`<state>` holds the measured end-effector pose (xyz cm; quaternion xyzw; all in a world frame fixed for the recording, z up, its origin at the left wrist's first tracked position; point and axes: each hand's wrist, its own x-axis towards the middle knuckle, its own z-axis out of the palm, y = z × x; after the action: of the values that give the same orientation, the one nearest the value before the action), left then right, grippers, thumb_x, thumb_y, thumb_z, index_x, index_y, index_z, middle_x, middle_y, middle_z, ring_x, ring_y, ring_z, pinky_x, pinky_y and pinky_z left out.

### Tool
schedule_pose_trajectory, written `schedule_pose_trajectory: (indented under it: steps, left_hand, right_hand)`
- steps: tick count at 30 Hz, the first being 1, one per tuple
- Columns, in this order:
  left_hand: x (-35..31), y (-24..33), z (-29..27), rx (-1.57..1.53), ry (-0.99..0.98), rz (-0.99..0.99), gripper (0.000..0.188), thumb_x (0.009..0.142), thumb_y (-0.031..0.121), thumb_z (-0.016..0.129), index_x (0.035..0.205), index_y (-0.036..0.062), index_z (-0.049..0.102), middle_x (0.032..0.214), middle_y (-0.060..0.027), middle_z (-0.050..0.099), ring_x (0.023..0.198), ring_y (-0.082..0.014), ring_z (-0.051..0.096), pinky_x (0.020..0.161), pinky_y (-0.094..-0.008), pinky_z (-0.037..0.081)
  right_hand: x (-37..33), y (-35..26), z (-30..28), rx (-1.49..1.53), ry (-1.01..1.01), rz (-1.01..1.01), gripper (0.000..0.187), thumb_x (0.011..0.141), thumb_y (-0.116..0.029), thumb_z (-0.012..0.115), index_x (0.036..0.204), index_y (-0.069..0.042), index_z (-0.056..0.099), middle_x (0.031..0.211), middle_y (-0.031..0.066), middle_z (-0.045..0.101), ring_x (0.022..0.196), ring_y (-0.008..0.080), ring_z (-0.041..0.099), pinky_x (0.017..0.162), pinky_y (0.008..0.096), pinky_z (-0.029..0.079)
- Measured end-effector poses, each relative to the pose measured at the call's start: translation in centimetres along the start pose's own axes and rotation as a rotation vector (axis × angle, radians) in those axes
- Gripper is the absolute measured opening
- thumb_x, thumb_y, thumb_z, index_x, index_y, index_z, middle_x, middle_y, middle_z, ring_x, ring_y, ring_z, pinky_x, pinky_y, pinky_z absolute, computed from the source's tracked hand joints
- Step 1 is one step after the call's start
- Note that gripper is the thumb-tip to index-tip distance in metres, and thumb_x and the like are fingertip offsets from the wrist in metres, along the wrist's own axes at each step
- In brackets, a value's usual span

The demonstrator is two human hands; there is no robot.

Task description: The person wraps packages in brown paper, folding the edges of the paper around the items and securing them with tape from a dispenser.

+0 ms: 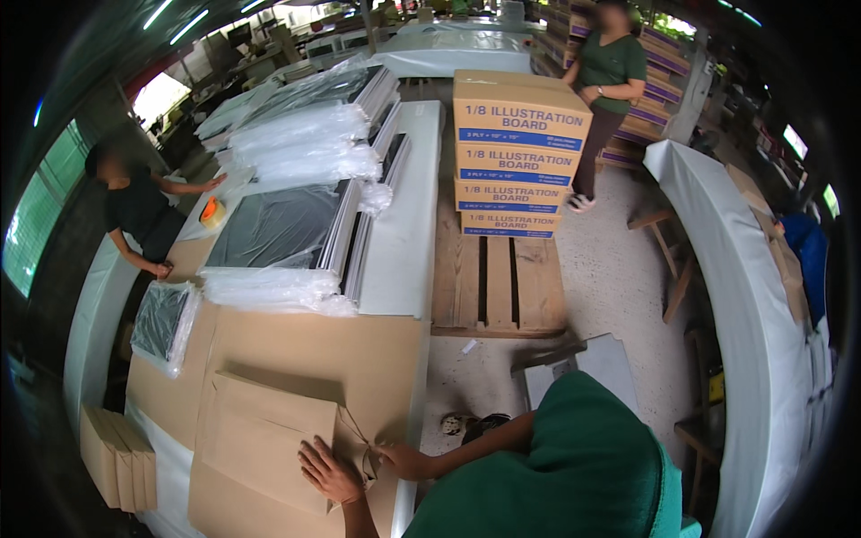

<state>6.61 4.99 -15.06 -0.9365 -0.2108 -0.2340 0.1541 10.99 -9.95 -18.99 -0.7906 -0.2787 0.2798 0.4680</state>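
A flat parcel in brown kraft paper (269,426) lies in front of me on the table. My left hand (330,471) rests on top of it near its right end, palm down with the fingers spread. At that same end the paper wrap stands up in loose folds (354,430). My right hand (404,459) is at these folds, its fingers curled together against the paper edge. What lies inside the wrap is hidden.
Plastic-wrapped stacks of dark boards (278,229) cover the table's far part, beside an orange tape roll (213,212). Wrapped brown packs (117,457) stand at left. Cartons (520,161) sit on a wooden pallet (457,287). One person works across the table; another stands behind the cartons.
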Motion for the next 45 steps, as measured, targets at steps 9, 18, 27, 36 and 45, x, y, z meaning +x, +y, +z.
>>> schedule_pose_trajectory:
  steps: [9, 18, 27, 36, 45]
  left_hand:
    - [-0.5, -0.6, 0.2, -0.011, -0.007, -0.019, 0.04, 0.089, 0.017, 0.044, 0.129, 0.011, 0.045, 0.134, -0.013, 0.044, 0.12, -0.0334, 0.046, 0.096, -0.0459, 0.039]
    - [0.0, 0.5, -1.4, -0.13, -0.043, -0.054, 0.046, 0.083, 0.012, 0.045, 0.129, 0.0112, 0.045, 0.133, -0.0134, 0.045, 0.121, -0.0343, 0.044, 0.1, -0.0464, 0.035]
    - [0.0, -0.1, -2.0, -0.216, -0.099, -0.106, 0.051, 0.081, 0.018, 0.052, 0.131, 0.0154, 0.042, 0.137, -0.0113, 0.04, 0.125, -0.032, 0.04, 0.103, -0.0457, 0.031]
    - [-0.9, -1.0, -0.9, -0.118, -0.1, -0.163, 0.054, 0.08, 0.021, 0.056, 0.131, 0.0193, 0.042, 0.137, -0.0079, 0.04, 0.125, -0.0288, 0.04, 0.103, -0.0439, 0.032]
    - [-0.8, -0.7, -1.4, -0.124, -0.08, -0.14, 0.052, 0.082, 0.02, 0.046, 0.134, 0.019, 0.039, 0.139, -0.0092, 0.038, 0.125, -0.0274, 0.041, 0.102, -0.0428, 0.033]
  right_hand:
    - [1.9, -2.9, 1.3, 0.801, -0.306, 0.524, 0.04, 0.092, -0.035, 0.047, 0.089, 0.004, 0.057, 0.074, 0.0152, 0.064, 0.062, 0.0226, 0.065, 0.052, 0.0336, 0.055]
    - [3.3, 0.0, 0.5, 0.639, -0.48, 0.371, 0.033, 0.092, -0.032, 0.049, 0.094, 0.0, 0.059, 0.078, 0.0128, 0.067, 0.062, 0.0206, 0.064, 0.052, 0.033, 0.052]
    - [9.3, 3.8, 2.1, 0.959, -0.178, 0.603, 0.049, 0.088, -0.041, 0.054, 0.112, 0.001, 0.05, 0.116, 0.0196, 0.052, 0.107, 0.0276, 0.054, 0.079, 0.0435, 0.051]
    - [7.9, 1.1, 0.0, 0.716, -0.327, 0.448, 0.033, 0.091, -0.027, 0.054, 0.105, 0.002, 0.049, 0.087, 0.0118, 0.06, 0.073, 0.0238, 0.062, 0.063, 0.0361, 0.055]
    - [2.4, -1.1, -0.6, 0.767, -0.655, 0.543, 0.035, 0.096, -0.028, 0.042, 0.113, 0.002, 0.042, 0.107, 0.0211, 0.059, 0.094, 0.0307, 0.062, 0.077, 0.0398, 0.054]
